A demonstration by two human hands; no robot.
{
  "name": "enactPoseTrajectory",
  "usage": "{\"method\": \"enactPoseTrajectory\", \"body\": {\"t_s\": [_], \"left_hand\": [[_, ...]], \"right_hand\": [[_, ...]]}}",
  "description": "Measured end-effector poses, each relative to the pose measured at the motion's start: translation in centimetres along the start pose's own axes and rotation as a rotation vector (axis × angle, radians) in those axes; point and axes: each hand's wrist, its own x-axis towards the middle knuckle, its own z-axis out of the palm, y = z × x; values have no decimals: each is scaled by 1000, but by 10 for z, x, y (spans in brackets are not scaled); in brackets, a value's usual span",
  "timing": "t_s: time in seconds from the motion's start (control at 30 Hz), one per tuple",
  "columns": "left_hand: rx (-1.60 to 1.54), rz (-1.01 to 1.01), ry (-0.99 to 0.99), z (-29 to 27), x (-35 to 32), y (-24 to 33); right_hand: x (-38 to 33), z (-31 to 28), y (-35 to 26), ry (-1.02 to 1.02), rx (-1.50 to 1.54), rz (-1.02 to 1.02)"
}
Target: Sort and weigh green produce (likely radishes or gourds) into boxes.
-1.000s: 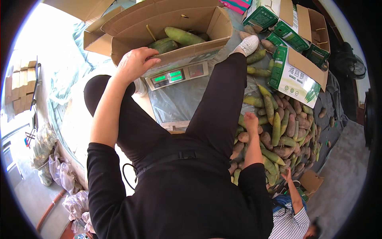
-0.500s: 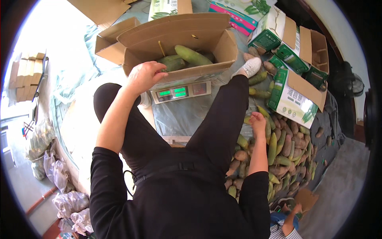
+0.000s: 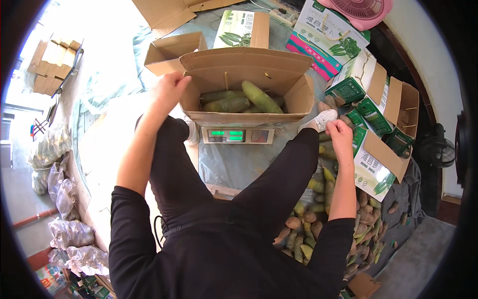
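An open cardboard box (image 3: 251,118) stands on a digital scale (image 3: 237,135) with lit green readouts. Inside it lie several long green radishes (image 3: 261,97). My left hand (image 3: 168,94) is at the box's left side, its fingers closed at the upper edge of the wall. To the right, my right hand (image 3: 341,139) hangs in the air beside my white shoe, above the radishes on the floor. Its fingers are curled together and nothing shows in them. A loose pile of green radishes and brownish roots (image 3: 366,217) spreads under and beyond my right forearm.
Green-and-white cartons (image 3: 368,107) lie at the right, one (image 3: 374,167) beside the pile. Behind the box are a small open box (image 3: 174,50) and another carton (image 3: 234,27). A pink fan (image 3: 361,11), a black fan (image 3: 438,147) and bagged goods (image 3: 72,233) stand around.
My view has shifted, showing more of the box's inside. My left hand has moved from the box's front left corner to its left wall. My right hand has risen from the pile toward my shoe.
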Motion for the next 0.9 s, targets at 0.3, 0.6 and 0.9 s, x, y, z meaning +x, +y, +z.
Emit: {"method": "enactPoseTrajectory", "body": {"t_s": [0.3,0.6,0.9], "left_hand": [[-18,-42,-261,15,44,-81],[67,-209,-576,51,59,-71],[154,-125,-494,57,65,-105]], "right_hand": [[55,21,-50,-47,-381,-79],[92,59,-50,-177,-805,-58],[101,70,-76,-165,-780,-99]]}}
